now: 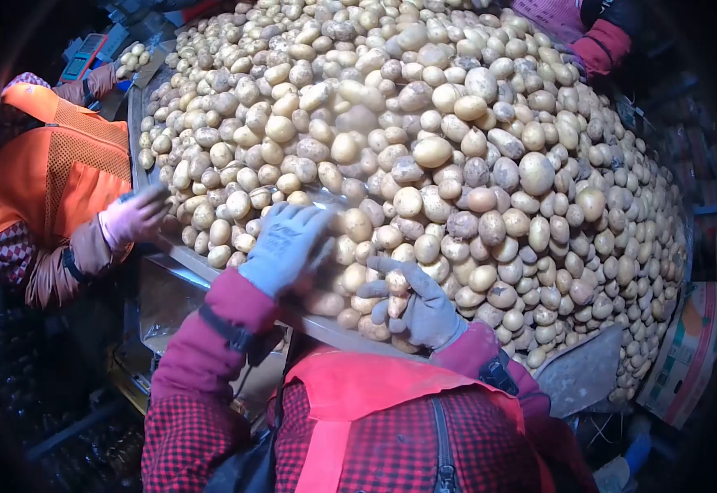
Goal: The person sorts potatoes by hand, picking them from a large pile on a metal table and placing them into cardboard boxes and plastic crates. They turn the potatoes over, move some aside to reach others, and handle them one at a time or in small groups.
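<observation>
A large heap of potatoes point(433, 152) fills the table in front of me. My left hand point(284, 244), in a light grey-blue glove, reaches over potatoes near the front edge. Its fingers are stretched forward, somewhat smeared, and no potato shows in its grasp. To its right, my right hand point(426, 306), in a grey glove, has its fingers curled round a small potato point(397, 283). The fingers cover part of that potato. Several loose potatoes point(357, 224) lie between my two hands.
At the left, a co-worker in an orange vest point(87, 164) has a pink-gloved hand point(135, 215) by the heap. Another person's sleeve point(601, 47) is at the far right. A metal table edge point(334, 333) runs before me. A cardboard box point(684, 353) stands right, beside a grey panel point(582, 371).
</observation>
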The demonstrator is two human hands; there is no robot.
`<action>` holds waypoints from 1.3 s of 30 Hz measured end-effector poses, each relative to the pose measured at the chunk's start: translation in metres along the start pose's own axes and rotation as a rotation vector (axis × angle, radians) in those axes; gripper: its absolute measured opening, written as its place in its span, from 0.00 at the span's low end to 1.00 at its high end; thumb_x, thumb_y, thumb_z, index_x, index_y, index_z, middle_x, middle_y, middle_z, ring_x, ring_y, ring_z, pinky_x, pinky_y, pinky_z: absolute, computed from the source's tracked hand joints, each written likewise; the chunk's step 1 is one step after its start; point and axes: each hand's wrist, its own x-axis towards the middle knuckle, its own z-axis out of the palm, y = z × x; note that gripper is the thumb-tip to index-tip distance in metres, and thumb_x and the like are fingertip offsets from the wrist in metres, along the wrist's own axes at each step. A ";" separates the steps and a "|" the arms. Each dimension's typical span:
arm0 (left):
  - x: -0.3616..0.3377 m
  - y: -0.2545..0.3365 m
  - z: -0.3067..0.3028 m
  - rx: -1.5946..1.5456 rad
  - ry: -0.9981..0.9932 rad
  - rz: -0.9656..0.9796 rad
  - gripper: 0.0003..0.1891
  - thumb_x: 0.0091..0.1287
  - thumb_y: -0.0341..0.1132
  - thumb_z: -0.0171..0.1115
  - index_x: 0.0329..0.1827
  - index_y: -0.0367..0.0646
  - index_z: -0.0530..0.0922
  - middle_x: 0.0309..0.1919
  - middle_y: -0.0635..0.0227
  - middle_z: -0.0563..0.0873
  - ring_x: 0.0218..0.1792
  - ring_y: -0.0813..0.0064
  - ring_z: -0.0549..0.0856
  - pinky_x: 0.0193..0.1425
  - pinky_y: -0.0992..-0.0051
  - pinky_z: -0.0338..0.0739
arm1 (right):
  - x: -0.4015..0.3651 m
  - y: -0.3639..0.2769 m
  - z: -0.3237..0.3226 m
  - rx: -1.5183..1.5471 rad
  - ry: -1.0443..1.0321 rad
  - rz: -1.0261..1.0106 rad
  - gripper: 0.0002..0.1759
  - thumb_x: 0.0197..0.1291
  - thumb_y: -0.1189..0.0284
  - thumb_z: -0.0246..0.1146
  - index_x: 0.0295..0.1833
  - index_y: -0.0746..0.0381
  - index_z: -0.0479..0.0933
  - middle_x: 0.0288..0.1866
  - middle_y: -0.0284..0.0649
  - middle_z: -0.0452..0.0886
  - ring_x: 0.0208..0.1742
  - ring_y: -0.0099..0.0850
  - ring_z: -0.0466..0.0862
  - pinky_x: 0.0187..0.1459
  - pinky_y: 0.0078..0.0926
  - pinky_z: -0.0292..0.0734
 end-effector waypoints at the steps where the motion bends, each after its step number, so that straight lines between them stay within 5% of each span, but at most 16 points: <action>1: 0.004 -0.004 0.008 0.102 -0.065 -0.041 0.20 0.70 0.40 0.63 0.63 0.44 0.78 0.49 0.58 0.88 0.53 0.53 0.84 0.60 0.55 0.76 | -0.001 0.000 0.000 -0.013 0.002 -0.004 0.37 0.82 0.47 0.48 0.83 0.62 0.59 0.61 0.51 0.83 0.46 0.33 0.89 0.36 0.20 0.82; 5: 0.017 0.003 0.036 0.231 -0.233 -0.384 0.17 0.69 0.44 0.63 0.54 0.44 0.80 0.42 0.59 0.90 0.46 0.51 0.87 0.53 0.50 0.77 | -0.004 0.001 0.013 -0.037 0.080 0.011 0.34 0.83 0.50 0.48 0.82 0.61 0.61 0.56 0.48 0.84 0.45 0.33 0.88 0.37 0.20 0.81; 8: 0.006 -0.009 0.042 0.220 -0.240 -0.295 0.15 0.68 0.46 0.63 0.49 0.46 0.80 0.38 0.58 0.90 0.43 0.50 0.87 0.51 0.49 0.78 | -0.005 0.000 0.018 -0.149 0.109 -0.052 0.34 0.82 0.49 0.47 0.81 0.61 0.63 0.55 0.46 0.85 0.46 0.32 0.87 0.38 0.22 0.81; 9: 0.009 -0.004 0.030 0.212 -0.436 -0.287 0.16 0.67 0.45 0.63 0.53 0.49 0.83 0.42 0.59 0.90 0.45 0.51 0.87 0.51 0.50 0.78 | -0.007 0.001 0.020 -0.211 0.115 -0.078 0.34 0.82 0.48 0.47 0.80 0.60 0.63 0.55 0.46 0.85 0.46 0.32 0.87 0.39 0.23 0.81; 12: -0.015 -0.002 0.030 0.210 -0.298 -0.116 0.18 0.66 0.44 0.64 0.58 0.56 0.84 0.47 0.60 0.89 0.48 0.52 0.87 0.51 0.51 0.78 | -0.002 -0.002 0.015 -0.046 0.088 -0.016 0.34 0.81 0.48 0.49 0.80 0.59 0.64 0.55 0.47 0.84 0.47 0.34 0.87 0.42 0.27 0.81; 16: -0.008 -0.004 0.030 0.143 -0.387 -0.191 0.20 0.66 0.42 0.64 0.62 0.59 0.85 0.49 0.63 0.89 0.50 0.54 0.86 0.53 0.54 0.78 | -0.002 0.000 0.011 0.051 0.050 0.035 0.35 0.79 0.48 0.54 0.80 0.58 0.64 0.60 0.45 0.81 0.53 0.35 0.84 0.46 0.32 0.81; 21: -0.019 0.036 0.002 -0.224 0.340 -0.183 0.18 0.64 0.31 0.70 0.57 0.42 0.85 0.48 0.59 0.89 0.47 0.55 0.86 0.51 0.59 0.79 | 0.005 -0.004 0.012 0.118 -0.041 0.058 0.33 0.78 0.48 0.55 0.76 0.59 0.66 0.62 0.43 0.77 0.58 0.40 0.83 0.52 0.40 0.82; 25: -0.015 0.076 -0.028 -0.420 0.236 0.179 0.23 0.60 0.37 0.71 0.61 0.49 0.83 0.60 0.60 0.85 0.53 0.56 0.85 0.58 0.58 0.77 | 0.010 0.003 0.009 -0.431 -0.021 -0.108 0.37 0.79 0.44 0.53 0.79 0.60 0.64 0.67 0.44 0.77 0.64 0.39 0.81 0.56 0.49 0.83; 28: -0.014 0.067 -0.031 -0.404 0.191 0.110 0.22 0.62 0.38 0.71 0.61 0.51 0.83 0.61 0.59 0.83 0.53 0.57 0.84 0.57 0.60 0.77 | 0.009 0.002 0.012 -0.185 -0.158 -0.132 0.36 0.78 0.48 0.56 0.79 0.61 0.63 0.67 0.51 0.77 0.54 0.38 0.84 0.49 0.38 0.85; 30: -0.015 0.037 -0.017 -0.259 0.334 -0.095 0.23 0.66 0.40 0.69 0.64 0.51 0.81 0.59 0.58 0.83 0.49 0.57 0.84 0.52 0.62 0.77 | 0.004 0.003 -0.003 0.424 -0.174 0.071 0.33 0.76 0.59 0.62 0.78 0.63 0.65 0.63 0.54 0.81 0.53 0.40 0.85 0.50 0.30 0.85; 32: -0.010 0.008 -0.009 -0.070 0.265 -0.329 0.27 0.67 0.44 0.67 0.70 0.50 0.78 0.60 0.55 0.82 0.51 0.54 0.82 0.53 0.56 0.74 | -0.001 0.008 -0.007 0.165 0.013 0.033 0.34 0.79 0.53 0.55 0.80 0.61 0.62 0.62 0.58 0.81 0.45 0.40 0.84 0.43 0.27 0.82; 34: -0.007 0.000 0.004 0.041 0.112 -0.397 0.28 0.67 0.45 0.67 0.70 0.49 0.77 0.62 0.55 0.80 0.54 0.53 0.80 0.55 0.51 0.72 | 0.001 0.009 -0.012 0.306 -0.074 0.092 0.35 0.79 0.54 0.56 0.82 0.61 0.61 0.63 0.59 0.81 0.43 0.37 0.83 0.40 0.26 0.80; 35: -0.005 -0.004 0.013 0.095 0.036 -0.428 0.29 0.67 0.45 0.67 0.71 0.49 0.76 0.62 0.54 0.79 0.56 0.52 0.79 0.57 0.49 0.71 | 0.003 0.005 -0.010 0.490 -0.171 0.165 0.39 0.73 0.63 0.66 0.82 0.63 0.59 0.65 0.60 0.80 0.44 0.35 0.84 0.41 0.23 0.79; 36: -0.001 -0.001 0.022 0.141 0.100 -0.326 0.27 0.65 0.44 0.68 0.68 0.49 0.78 0.66 0.55 0.77 0.59 0.50 0.76 0.60 0.43 0.68 | 0.003 0.006 -0.012 0.427 -0.167 0.131 0.41 0.71 0.66 0.68 0.83 0.64 0.59 0.65 0.61 0.80 0.44 0.34 0.83 0.40 0.22 0.79; 39: -0.010 0.005 0.032 0.095 0.101 -0.140 0.27 0.63 0.43 0.69 0.65 0.48 0.79 0.65 0.58 0.79 0.60 0.50 0.76 0.62 0.50 0.71 | 0.000 0.011 -0.016 0.255 -0.092 0.070 0.45 0.67 0.69 0.73 0.83 0.65 0.57 0.67 0.62 0.79 0.43 0.33 0.83 0.39 0.18 0.77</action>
